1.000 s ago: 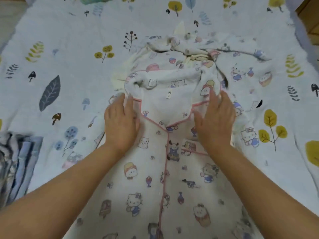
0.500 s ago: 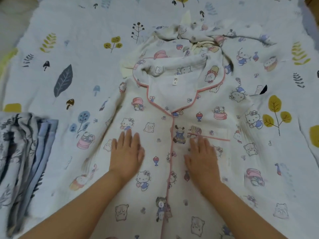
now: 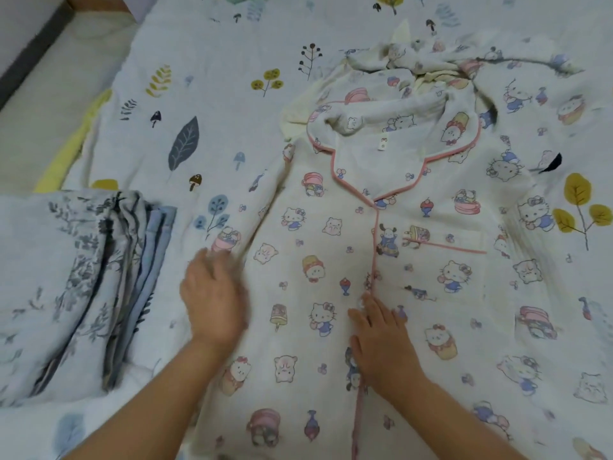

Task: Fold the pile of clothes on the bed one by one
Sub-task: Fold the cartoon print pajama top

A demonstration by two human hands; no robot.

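Bare forearms, apparently no sleeves.

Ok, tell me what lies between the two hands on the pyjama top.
Head view: only the flat front of the pyjama top lies between the left hand and right hand; nothing rests on it.

Home bedroom, bed [image 3: 232,94] under leaf-print sheet; folded clothes [image 3: 83,277], pyjama top [image 3: 431,293]

No words or numbers can be read. A small white tag [image 3: 382,145] sewn inside the neck of the pyjama shirt [image 3: 331,247] carries a tiny mark, too small to make out.
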